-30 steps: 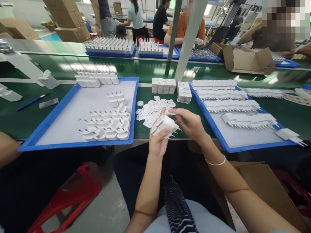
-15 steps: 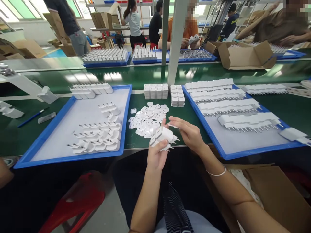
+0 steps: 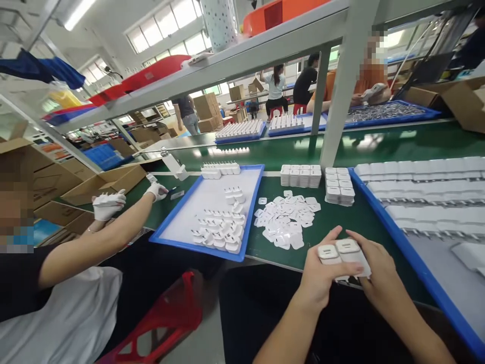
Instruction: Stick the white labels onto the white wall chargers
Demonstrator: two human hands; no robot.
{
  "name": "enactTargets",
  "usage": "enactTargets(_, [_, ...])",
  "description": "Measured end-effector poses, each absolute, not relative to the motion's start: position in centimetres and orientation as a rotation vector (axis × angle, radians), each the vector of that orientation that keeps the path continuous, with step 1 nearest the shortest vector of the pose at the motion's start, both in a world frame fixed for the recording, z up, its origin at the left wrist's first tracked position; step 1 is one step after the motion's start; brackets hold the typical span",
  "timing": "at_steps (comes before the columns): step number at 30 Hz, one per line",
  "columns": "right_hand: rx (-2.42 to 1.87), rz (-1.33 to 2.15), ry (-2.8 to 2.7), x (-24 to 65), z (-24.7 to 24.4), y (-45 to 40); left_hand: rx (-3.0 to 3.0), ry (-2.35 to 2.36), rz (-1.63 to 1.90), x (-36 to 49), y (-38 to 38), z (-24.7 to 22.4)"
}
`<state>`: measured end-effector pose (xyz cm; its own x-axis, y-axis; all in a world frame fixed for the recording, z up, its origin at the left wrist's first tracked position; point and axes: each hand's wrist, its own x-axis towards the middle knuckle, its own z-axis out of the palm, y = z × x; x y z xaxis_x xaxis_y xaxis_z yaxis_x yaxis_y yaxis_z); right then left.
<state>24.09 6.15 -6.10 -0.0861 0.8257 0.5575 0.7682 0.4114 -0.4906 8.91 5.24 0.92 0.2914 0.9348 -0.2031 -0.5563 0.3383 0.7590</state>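
Observation:
Low over the bench edge, my left hand (image 3: 316,275) grips white USB wall chargers (image 3: 348,247), its thumb lying across their sides. Two end faces with USB slots point up and away from me. My right hand (image 3: 384,265) closes round the chargers from the right, its fingertips partly hidden behind them. Some metal pins show below the thumb. Ahead and to the left of my hands lies a loose heap of thin white cover plates (image 3: 288,217). Neat stacks of the same plates (image 3: 300,176) stand behind the heap.
A blue-rimmed tray (image 3: 242,255) with rows of chargers, pins up, lies left; another blue-rimmed tray (image 3: 420,275) with charger rows lies right. A gloved co-worker's hand (image 3: 155,191) reaches near the left tray. A metal post (image 3: 337,111) rises behind the stacks. A red stool (image 3: 170,313) stands lower left.
The view has swung left and up, bringing the co-worker in. My right hand has come from above the chargers to gripping their right side. The slotted faces have turned upward.

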Motion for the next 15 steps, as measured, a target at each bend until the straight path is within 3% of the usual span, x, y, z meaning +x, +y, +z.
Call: enactTargets(15, [-1.268,0.162,-1.624,23.4,-1.9,4.9,0.803,0.645,1.092,8.4,5.4,1.1])
